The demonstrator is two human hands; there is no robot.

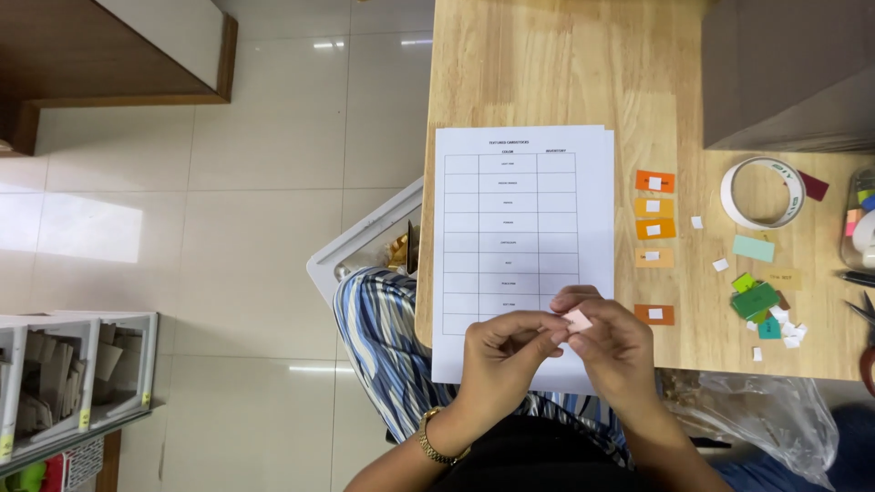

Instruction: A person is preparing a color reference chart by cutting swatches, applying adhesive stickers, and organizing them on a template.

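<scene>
Both hands meet over the lower edge of a printed sheet point(524, 228) on the worktop point(547, 64). The left hand point(501, 360) and right hand point(615, 342) have their fingers pinched together on a small pale pink card point(578, 320). A column of orange swatches point(654, 219) lies just right of the sheet.

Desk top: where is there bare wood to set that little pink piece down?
Bare wood lies above the printed sheet, left of the grey box, and in the strip between the swatch column and the tape roll. The lower right, around the green scraps, is crowded. Both hands pinch the pink piece.
</scene>
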